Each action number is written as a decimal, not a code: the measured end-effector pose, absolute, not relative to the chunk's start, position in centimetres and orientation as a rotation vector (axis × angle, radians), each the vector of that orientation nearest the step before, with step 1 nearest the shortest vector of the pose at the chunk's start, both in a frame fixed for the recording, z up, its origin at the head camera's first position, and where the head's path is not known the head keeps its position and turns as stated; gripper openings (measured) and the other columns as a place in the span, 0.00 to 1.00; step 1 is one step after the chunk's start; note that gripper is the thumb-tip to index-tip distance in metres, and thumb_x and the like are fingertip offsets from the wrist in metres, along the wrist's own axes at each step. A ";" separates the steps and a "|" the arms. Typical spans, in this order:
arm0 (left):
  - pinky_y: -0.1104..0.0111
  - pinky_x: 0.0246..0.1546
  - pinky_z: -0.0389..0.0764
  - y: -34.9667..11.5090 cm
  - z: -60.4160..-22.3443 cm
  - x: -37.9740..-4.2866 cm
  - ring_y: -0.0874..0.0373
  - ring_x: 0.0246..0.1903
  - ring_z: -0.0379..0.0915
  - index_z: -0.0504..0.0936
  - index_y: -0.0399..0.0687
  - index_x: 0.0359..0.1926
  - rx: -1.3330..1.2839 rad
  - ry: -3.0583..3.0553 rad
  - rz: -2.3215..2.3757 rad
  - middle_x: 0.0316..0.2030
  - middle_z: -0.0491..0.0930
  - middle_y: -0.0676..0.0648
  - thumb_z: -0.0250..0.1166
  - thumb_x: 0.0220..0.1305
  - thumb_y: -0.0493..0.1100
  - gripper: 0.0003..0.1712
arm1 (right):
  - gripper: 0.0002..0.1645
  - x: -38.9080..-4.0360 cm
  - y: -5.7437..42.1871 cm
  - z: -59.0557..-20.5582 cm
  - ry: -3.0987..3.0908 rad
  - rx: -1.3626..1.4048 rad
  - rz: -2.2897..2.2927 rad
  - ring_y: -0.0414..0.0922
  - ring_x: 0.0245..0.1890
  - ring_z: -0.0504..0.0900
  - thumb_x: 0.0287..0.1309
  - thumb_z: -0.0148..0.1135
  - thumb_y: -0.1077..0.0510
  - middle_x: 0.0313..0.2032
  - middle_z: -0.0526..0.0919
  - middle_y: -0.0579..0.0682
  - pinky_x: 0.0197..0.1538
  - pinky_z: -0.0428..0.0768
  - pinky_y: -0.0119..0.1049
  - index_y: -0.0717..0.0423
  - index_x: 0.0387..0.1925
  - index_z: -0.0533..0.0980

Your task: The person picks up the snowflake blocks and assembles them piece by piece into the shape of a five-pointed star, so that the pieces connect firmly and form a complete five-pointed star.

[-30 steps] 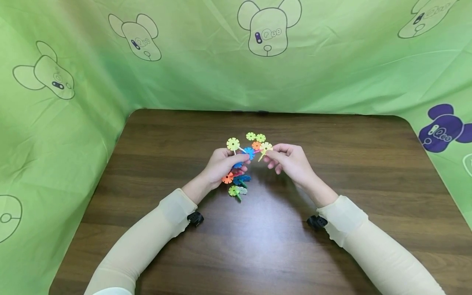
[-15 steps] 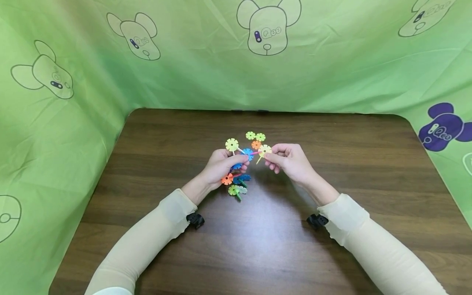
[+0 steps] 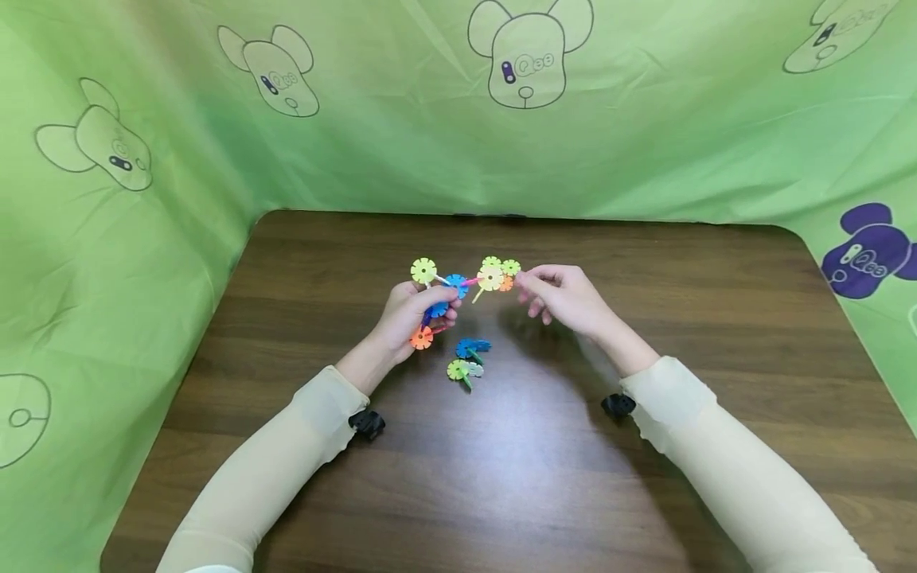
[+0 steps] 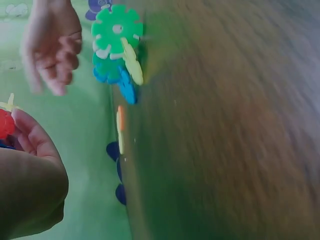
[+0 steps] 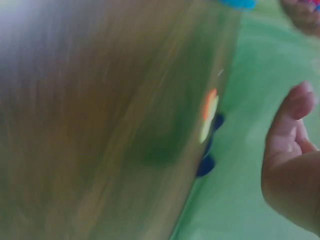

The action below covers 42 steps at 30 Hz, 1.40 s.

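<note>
My left hand [image 3: 397, 322] grips a joined chain of flower-shaped, notched plastic discs, its thumb resting on a blue disc [image 3: 457, 282]. A yellow-green disc [image 3: 423, 270] sticks up at the chain's left end, and an orange disc [image 3: 422, 338] hangs below the fingers. Towards the right the chain runs through a pink piece to a pale yellow disc [image 3: 490, 277]. My right hand [image 3: 569, 298] hovers beside that end, fingers loosely bent. In the right wrist view, nothing shows between its thumb [image 5: 300, 102] and fingers.
Behind the chain, two small yellow-green discs [image 3: 511, 267] and an orange disc [image 3: 506, 283] lie on the brown table [image 3: 344, 247]. A blue-and-green cluster [image 3: 471, 348] and a yellow-green, white and green cluster [image 3: 457, 370] lie nearer. Green cloth [image 3: 401, 159] stands around the table.
The right hand has let go of the pale yellow disc and lifted slightly away to the right. The left hand has carried the chain left, uncovering more of the clusters on the table.
</note>
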State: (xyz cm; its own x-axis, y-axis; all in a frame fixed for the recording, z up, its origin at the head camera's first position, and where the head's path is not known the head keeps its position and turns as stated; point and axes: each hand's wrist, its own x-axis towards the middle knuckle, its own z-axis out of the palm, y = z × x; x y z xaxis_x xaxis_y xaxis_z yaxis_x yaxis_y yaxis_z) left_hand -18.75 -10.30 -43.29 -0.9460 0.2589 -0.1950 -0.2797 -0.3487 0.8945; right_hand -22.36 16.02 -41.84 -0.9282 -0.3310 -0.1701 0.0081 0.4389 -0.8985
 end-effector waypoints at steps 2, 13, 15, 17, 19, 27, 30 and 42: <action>0.66 0.36 0.87 -10.8 -43.2 -18.7 0.60 0.24 0.80 0.83 0.37 0.33 -0.039 1.546 2.365 0.26 0.84 0.44 0.65 0.68 0.35 0.06 | 0.22 -23.6 16.2 -42.6 2.503 -0.280 -1.312 0.47 0.30 0.84 0.73 0.62 0.47 0.41 0.87 0.61 0.32 0.81 0.37 0.62 0.52 0.82; 0.66 0.38 0.87 -11.7 -43.5 -18.6 0.60 0.25 0.80 0.83 0.38 0.34 -0.027 1.577 2.348 0.27 0.84 0.45 0.64 0.69 0.36 0.06 | 0.22 -27.5 14.8 -45.1 2.801 -0.579 -0.621 0.49 0.34 0.78 0.66 0.70 0.48 0.33 0.84 0.49 0.37 0.74 0.46 0.51 0.57 0.84; 0.67 0.38 0.87 -11.7 -43.5 -18.6 0.60 0.25 0.80 0.83 0.37 0.34 -0.020 1.579 2.349 0.27 0.84 0.46 0.64 0.69 0.36 0.06 | 0.22 -27.8 14.8 -45.0 2.805 -0.592 -0.582 0.50 0.35 0.78 0.65 0.71 0.48 0.34 0.83 0.50 0.37 0.75 0.47 0.52 0.56 0.85; 0.67 0.37 0.87 -11.6 -43.5 -18.7 0.60 0.25 0.80 0.83 0.38 0.34 -0.018 1.576 2.354 0.27 0.84 0.46 0.64 0.69 0.36 0.06 | 0.21 -28.0 14.8 -44.9 2.788 -0.602 -0.573 0.51 0.38 0.79 0.64 0.72 0.50 0.36 0.83 0.52 0.42 0.76 0.49 0.55 0.54 0.84; 0.68 0.36 0.86 -11.5 -43.4 -18.8 0.60 0.25 0.80 0.83 0.38 0.34 -0.019 1.567 2.361 0.27 0.84 0.46 0.64 0.69 0.36 0.07 | 0.20 -28.3 14.8 -44.9 2.759 -0.608 -0.582 0.53 0.41 0.78 0.63 0.72 0.51 0.39 0.82 0.55 0.48 0.76 0.51 0.59 0.51 0.83; 0.68 0.36 0.87 -11.2 -43.3 -18.8 0.60 0.25 0.80 0.83 0.38 0.34 -0.027 1.559 2.355 0.26 0.83 0.46 0.64 0.69 0.37 0.07 | 0.17 -27.8 15.0 -44.9 2.615 -0.543 -0.849 0.52 0.42 0.81 0.61 0.74 0.58 0.40 0.84 0.55 0.52 0.76 0.47 0.61 0.45 0.77; 0.67 0.37 0.87 -10.7 -43.3 -18.9 0.59 0.25 0.80 0.83 0.37 0.34 -0.034 1.567 2.344 0.26 0.83 0.46 0.64 0.69 0.38 0.07 | 0.15 -26.4 15.5 -44.7 2.548 -0.504 -1.042 0.50 0.39 0.83 0.63 0.72 0.60 0.39 0.84 0.56 0.45 0.80 0.40 0.62 0.46 0.79; 0.68 0.35 0.86 -8.4 -43.1 -18.9 0.61 0.24 0.81 0.84 0.34 0.36 -0.040 1.612 2.329 0.27 0.85 0.48 0.66 0.69 0.38 0.08 | 0.14 -19.3 15.2 -42.6 2.133 -0.276 -1.741 0.54 0.37 0.89 0.66 0.68 0.67 0.36 0.88 0.61 0.43 0.88 0.42 0.75 0.48 0.79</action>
